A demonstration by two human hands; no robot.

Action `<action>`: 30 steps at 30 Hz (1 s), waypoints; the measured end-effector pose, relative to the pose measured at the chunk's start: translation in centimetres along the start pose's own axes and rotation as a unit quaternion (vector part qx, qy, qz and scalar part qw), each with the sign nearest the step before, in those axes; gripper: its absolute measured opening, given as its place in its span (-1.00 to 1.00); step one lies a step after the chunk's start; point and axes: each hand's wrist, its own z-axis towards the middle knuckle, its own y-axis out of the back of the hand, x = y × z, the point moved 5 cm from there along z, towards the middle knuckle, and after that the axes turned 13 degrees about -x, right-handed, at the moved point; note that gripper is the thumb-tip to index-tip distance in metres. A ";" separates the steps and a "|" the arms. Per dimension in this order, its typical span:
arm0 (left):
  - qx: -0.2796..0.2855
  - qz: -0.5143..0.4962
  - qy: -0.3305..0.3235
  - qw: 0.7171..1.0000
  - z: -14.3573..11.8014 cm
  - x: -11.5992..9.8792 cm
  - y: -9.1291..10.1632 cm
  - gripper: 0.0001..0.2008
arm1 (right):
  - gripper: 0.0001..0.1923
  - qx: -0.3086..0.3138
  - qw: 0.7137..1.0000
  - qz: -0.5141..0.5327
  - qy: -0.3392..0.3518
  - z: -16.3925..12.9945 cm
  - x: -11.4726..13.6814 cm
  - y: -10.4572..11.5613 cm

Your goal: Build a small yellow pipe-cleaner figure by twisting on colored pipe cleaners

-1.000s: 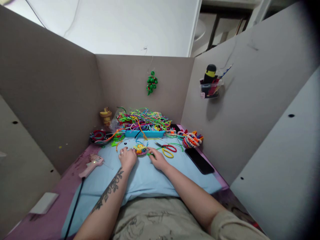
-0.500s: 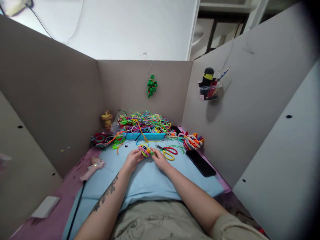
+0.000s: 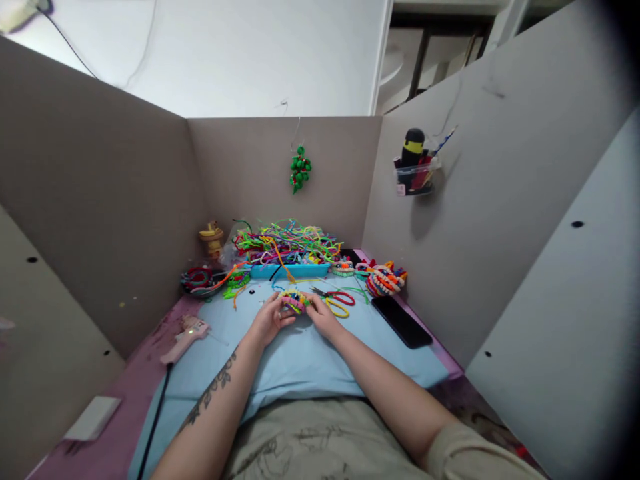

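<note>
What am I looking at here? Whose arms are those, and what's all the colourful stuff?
The picture comes from a camera worn on a person's head, looking down, so the arms are that person's own. The left hand and right hand hold a small colourful fuzzy-wire craft piece between them, above a light blue cloth. Behind it sits a blue tray piled with bright fuzzy wires. Scissors with red and yellow handles lie just right of the hands, and a black phone further right. A pink glue gun lies on the left. Cardboard walls stand around the desk.
</note>
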 end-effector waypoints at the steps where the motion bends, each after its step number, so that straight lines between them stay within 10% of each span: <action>1: -0.008 0.002 0.005 1.000 0.1 0.0 0.1 -0.42 | -0.86 0.003 1.000 -0.004 0.000 0.0 -0.1 0.0; 14: -0.023 0.001 -0.031 0.999 0.7 -0.3 0.9 -0.62 | -0.88 -0.101 0.984 -0.110 0.099 -0.2 1.7 1.5; 30: 0.006 0.001 -0.030 1.000 0.9 0.7 0.1 -0.64 | -0.79 -0.061 0.975 -0.172 0.123 -1.1 2.6 0.0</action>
